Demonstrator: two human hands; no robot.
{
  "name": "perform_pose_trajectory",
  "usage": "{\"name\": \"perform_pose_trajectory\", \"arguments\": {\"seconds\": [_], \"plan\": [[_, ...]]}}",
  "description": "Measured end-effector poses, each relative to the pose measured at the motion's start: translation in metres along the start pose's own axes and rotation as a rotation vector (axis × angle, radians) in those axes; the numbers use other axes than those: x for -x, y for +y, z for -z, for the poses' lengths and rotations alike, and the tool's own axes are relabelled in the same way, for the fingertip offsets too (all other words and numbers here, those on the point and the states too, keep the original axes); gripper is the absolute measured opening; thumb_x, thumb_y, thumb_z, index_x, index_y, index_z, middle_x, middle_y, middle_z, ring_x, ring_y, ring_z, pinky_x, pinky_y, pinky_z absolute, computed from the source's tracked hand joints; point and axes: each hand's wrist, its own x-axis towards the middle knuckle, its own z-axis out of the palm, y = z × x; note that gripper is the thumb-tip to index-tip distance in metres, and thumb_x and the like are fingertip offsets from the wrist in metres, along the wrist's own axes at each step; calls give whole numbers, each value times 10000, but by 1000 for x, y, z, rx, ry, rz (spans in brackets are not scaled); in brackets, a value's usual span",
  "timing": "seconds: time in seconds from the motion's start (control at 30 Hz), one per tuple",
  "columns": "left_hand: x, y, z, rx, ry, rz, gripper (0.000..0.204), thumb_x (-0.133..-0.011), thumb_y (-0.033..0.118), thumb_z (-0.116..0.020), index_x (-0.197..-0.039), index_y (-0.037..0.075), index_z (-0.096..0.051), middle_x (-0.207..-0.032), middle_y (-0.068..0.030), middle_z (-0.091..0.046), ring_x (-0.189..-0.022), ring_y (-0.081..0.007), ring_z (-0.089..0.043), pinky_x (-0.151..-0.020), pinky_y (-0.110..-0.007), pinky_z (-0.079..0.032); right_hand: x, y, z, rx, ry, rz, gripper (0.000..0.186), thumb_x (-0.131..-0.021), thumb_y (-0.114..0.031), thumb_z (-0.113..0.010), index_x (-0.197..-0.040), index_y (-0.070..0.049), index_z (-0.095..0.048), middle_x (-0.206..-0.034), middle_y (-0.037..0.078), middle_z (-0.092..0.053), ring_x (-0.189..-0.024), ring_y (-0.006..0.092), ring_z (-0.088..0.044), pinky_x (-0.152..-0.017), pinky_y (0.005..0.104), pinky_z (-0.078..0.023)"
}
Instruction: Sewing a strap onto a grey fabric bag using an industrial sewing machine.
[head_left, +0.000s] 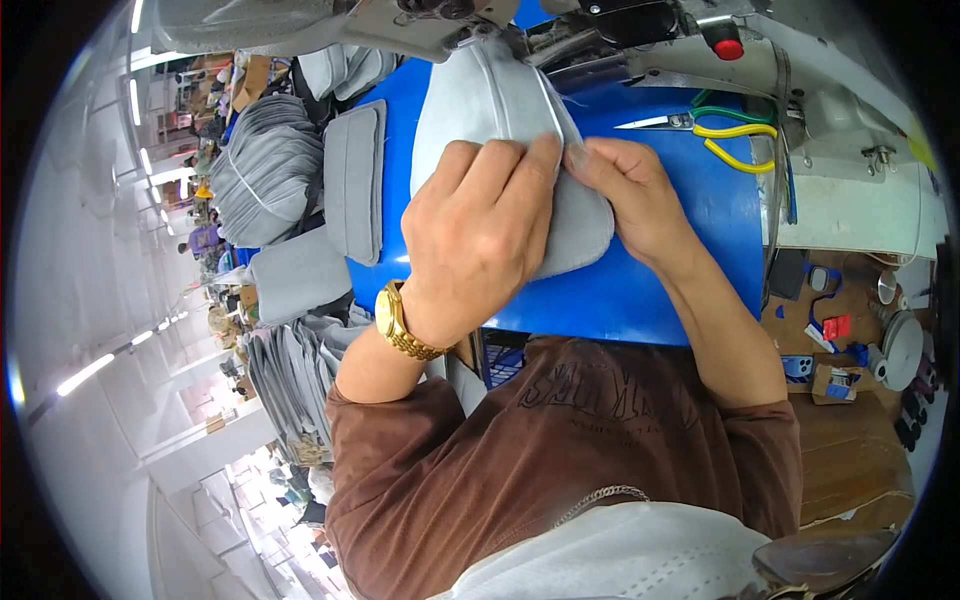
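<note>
Fabric [582, 228], grey, on blue desk [600, 308] | left hand [480, 215], right hand [635, 190]: fingers pinched closed on it | seam [549, 102] looks part-done, near end remaining

Left hand [478, 220] back upward, fingers [493, 168] bent, right hand [635, 195] just beside it, thumb [592, 168] pointing left, bare forearms [725, 325] angled inward

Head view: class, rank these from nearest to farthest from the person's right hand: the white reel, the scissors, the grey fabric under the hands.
1. Grey fabric: touched by the right hand, at its left.
2. Scissors: on the blue surface, up and right of the hand.
3. White reel: far right, lower down.
</note>
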Motion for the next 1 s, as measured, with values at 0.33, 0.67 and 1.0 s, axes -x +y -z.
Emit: {"name": "perform_pose_trajectory", "arguments": {"seconds": [0.33, 0.67, 1.0], "plan": [[-14, -25, -13, -19, -24, 6, 344, -731, 56, -679, -1072, 25, -654, -824, -69, -537, -744, -235, -533, -623, -326, -474, -11, -44, 2, 442, -35, -72, 307, -914, -230, -642, -722, 9, -635, -621, 31, -605, -570, 81, -584, -529, 233, -458], [-27, -21, -19, -51, -30, 88, 243, -746, 76, -723, -987, 60, -699, -915, -66, -627, -806, -259, -611, -701, -354, -509, -18, -23, -4, 464, 39, -117, 338, -906, -261, -657, -735, 29, -692, -624, 105, -670, -559, 121, -638, -537, 243, -495], [-27, -31, -46, -63, 115, 82, 190, -722, 84, -728, -911, 76, -710, -939, -50, -653, -825, -255, -623, -704, -351, -516, -30, 17, -23, 107, 180, -101, 160, -883, -67, -646, -784, 46, -699, -757, 84, -706, -699, 102, -647, -623, 240, -502]]}}
